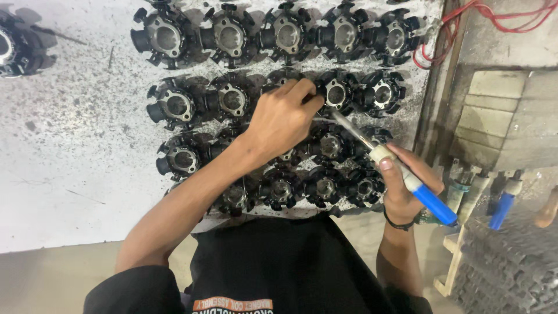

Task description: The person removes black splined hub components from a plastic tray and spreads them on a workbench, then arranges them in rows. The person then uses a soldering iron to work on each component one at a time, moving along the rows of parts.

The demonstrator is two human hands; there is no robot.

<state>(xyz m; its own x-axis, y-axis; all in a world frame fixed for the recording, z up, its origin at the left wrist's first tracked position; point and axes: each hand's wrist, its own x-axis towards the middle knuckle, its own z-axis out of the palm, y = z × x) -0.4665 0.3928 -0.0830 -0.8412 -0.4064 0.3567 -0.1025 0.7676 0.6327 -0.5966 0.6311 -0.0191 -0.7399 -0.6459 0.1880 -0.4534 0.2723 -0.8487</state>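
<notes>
Left hand (283, 119) pinches a thin wire over the black stators (337, 93); right hand (407, 186) fists the soldering iron (401, 171), tip angled far-left toward it.

A speckled white worktable (70, 145) carries rows of black round coil cores (232, 38) with grey centres.

Hidden and cut-off parts

The left hand (283, 118) covered one black round part (283, 78) in the second row; the top edge clipped the first row, and the left edge cut another part (14, 43).
</notes>
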